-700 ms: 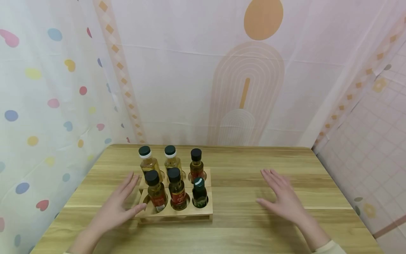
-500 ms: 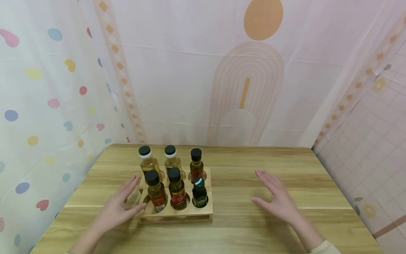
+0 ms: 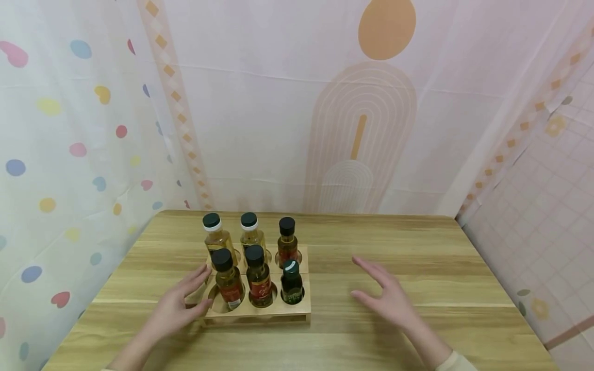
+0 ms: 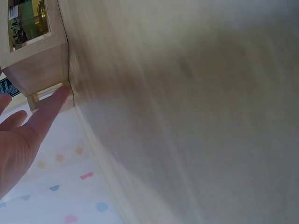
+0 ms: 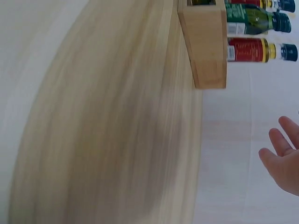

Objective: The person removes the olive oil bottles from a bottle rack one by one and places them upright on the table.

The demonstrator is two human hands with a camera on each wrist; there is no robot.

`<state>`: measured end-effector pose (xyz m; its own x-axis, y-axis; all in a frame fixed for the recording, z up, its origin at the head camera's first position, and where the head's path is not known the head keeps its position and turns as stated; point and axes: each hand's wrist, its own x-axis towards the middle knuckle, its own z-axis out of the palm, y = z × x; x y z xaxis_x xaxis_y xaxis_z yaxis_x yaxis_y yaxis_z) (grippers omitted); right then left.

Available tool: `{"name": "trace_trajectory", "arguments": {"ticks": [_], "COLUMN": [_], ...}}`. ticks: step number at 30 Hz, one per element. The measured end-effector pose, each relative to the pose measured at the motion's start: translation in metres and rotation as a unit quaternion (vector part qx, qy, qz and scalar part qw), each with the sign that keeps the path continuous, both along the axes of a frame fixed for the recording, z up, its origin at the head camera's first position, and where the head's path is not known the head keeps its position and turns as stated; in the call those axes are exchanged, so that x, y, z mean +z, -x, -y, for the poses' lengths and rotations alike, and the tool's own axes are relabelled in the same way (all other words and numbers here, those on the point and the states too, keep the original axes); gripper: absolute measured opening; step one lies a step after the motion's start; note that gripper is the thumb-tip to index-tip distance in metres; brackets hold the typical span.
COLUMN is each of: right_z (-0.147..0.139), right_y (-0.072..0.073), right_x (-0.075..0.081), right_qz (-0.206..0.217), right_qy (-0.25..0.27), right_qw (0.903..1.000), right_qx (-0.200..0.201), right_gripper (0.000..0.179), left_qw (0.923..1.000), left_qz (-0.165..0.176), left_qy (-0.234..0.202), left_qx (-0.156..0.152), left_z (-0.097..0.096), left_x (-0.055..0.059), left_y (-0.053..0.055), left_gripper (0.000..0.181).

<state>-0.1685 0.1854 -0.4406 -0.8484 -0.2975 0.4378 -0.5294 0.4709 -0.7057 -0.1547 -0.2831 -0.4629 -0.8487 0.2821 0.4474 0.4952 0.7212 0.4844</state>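
Observation:
A two-tier wooden bottle rack (image 3: 297, 308) stands on the left half of the table. Its back row holds two pale-oil bottles (image 3: 218, 241) (image 3: 252, 238) and a dark-capped bottle (image 3: 287, 245). In front are two red-labelled bottles (image 3: 229, 284) (image 3: 260, 283) and a small green bottle (image 3: 292, 286). My left hand (image 3: 174, 309) is at the rack's left side, fingers extended and thumb by the front corner; in the left wrist view a fingertip seems to touch the rack's base (image 4: 39, 70). My right hand (image 3: 390, 301) hovers right of the rack, fingers spread, apart from it.
The wood-grain table (image 3: 371, 340) reaches back to a patterned curtain (image 3: 260, 129). A dotted curtain (image 3: 83, 206) hangs along the left and a checked one (image 3: 557, 206) along the right.
My right hand has moved left, closer to the rack. My left hand has shifted slightly right, up against the rack's side. Rack and bottles have stayed in place.

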Motion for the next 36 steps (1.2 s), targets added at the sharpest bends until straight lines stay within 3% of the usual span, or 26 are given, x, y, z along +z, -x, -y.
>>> {"name": "trace_trajectory", "arguments": {"ticks": [10,18,25,36], "right_z": [0.036,0.061,0.079,0.102], "right_y": [0.003,0.008,0.011,0.019], "right_x": [-0.006,-0.009,-0.005,0.001], "right_qz": [0.052,0.074,0.105,0.096], "right_qy": [0.054,0.105,0.131,0.161], "right_qw": [0.9958,0.9873,0.9815,0.9759], "right_qx": [0.052,0.093,0.091,0.111], "right_gripper": [0.067,0.063,0.061,0.055], "left_qw": [0.9993,0.9968,0.9961,0.9967], "left_qz": [0.029,0.061,0.070,0.063], "left_qy": [-0.015,-0.041,-0.039,-0.036], "left_qx": [0.017,0.031,0.035,0.037], "left_z": [-0.003,-0.005,-0.006,-0.005], "left_x": [-0.001,0.002,0.003,0.001], "left_y": [-0.001,-0.002,0.001,0.003], "left_gripper": [0.047,0.044,0.043,0.042]}}
